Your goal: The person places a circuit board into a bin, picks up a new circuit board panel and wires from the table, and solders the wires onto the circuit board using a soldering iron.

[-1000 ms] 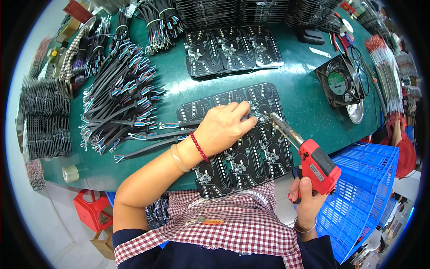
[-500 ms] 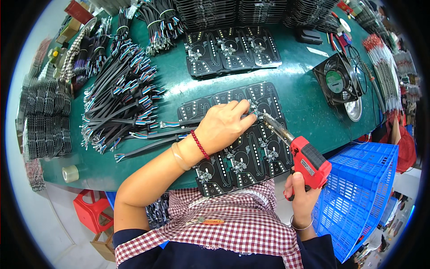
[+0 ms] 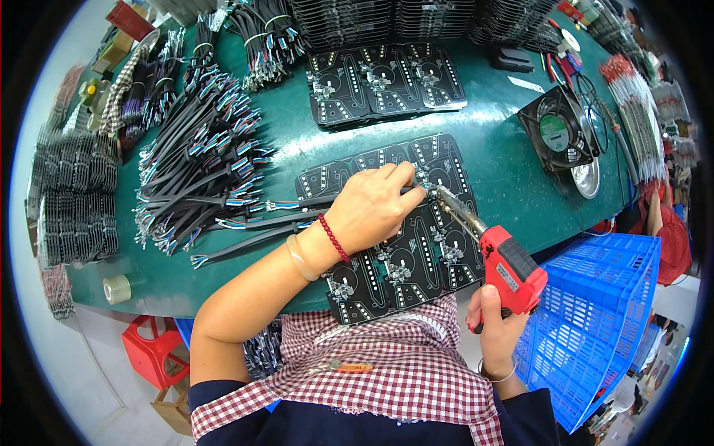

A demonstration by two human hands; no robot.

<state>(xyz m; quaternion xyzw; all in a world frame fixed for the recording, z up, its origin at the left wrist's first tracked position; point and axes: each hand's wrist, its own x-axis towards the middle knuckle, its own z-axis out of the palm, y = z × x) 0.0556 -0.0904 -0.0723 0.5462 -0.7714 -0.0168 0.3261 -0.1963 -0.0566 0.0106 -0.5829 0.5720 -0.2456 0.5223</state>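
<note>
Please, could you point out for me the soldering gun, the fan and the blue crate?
Soldering gun (image 3: 513,269): head view, on its red-and-black body.
Fan (image 3: 553,132): head view, on its green hub.
Blue crate (image 3: 587,305): head view, on its slotted wall.

Wearer's two hands (image 3: 374,209), one red soldering gun (image 3: 513,269), three bracelets (image 3: 300,259), one fan (image 3: 554,132), one red stool (image 3: 151,346)

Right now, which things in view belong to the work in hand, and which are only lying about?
Belongs to the work:
red soldering gun, held in the right hand;
circuit boards, beneath the left hand;
black cable, running under that hand.

Seemingly just lying about:
tape roll;
red stool;
blue crate.
</note>
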